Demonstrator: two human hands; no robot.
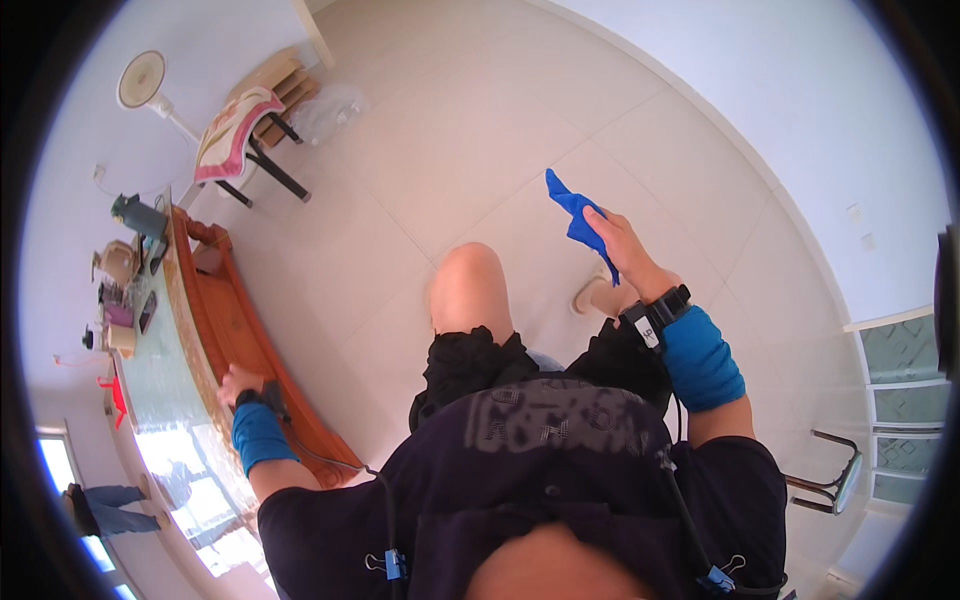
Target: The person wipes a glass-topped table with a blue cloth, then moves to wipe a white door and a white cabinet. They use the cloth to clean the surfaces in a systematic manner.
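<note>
A bright blue cloth [579, 214] is pinched in my right hand [626, 244]. One end sticks out past the thumb and the other hangs down below the palm, over the pale floor. My left hand [241, 382] is low at the side, by the edge of a long wooden table [247, 315] with a glossy pale top. Its fingers look curled and are small in view, so I cannot tell whether they touch the edge. Both wrists carry dark strapped devices and blue sleeves.
A dark green vacuum jug [140, 216], a cardboard box [118, 260] and several small items stand on the tabletop. Beyond it are a cloth-covered stool [236, 135], a fan [142, 79] and a clear plastic bag [328, 114]. Another stool [836, 480] stands right. A person's legs [120, 510] show far left.
</note>
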